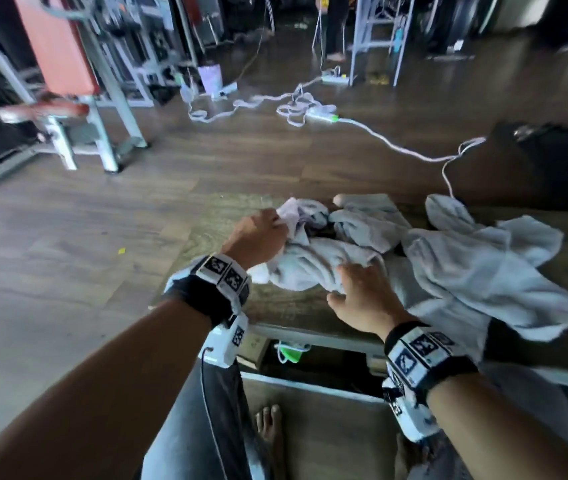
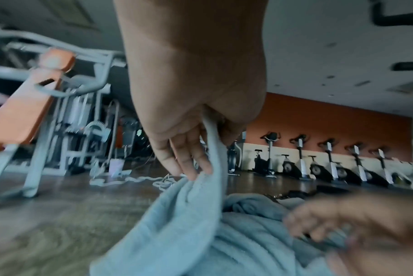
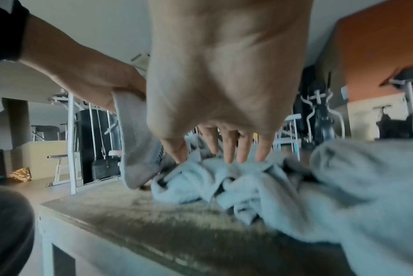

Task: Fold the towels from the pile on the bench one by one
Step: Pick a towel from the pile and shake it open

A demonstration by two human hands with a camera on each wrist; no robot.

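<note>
A pile of pale grey towels (image 1: 466, 265) lies crumpled on the wooden bench (image 1: 289, 306). My left hand (image 1: 261, 233) grips the edge of one grey towel (image 1: 310, 265) at the pile's left end, and the cloth (image 2: 177, 214) hangs down from its fingers (image 2: 184, 158). My right hand (image 1: 365, 299) rests on the same towel nearer to me, its straight fingers (image 3: 231, 147) spread and touching the cloth (image 3: 224, 179). More towels (image 1: 369, 220) lie bunched behind and to the right.
The bench edge (image 3: 130, 233) runs close to my legs (image 1: 192, 427) and bare foot (image 1: 268, 427). White cables (image 1: 296, 109) trail over the wooden floor beyond. A gym machine with orange pads (image 1: 60, 64) stands at the far left, exercise bikes (image 2: 330, 164) along an orange wall.
</note>
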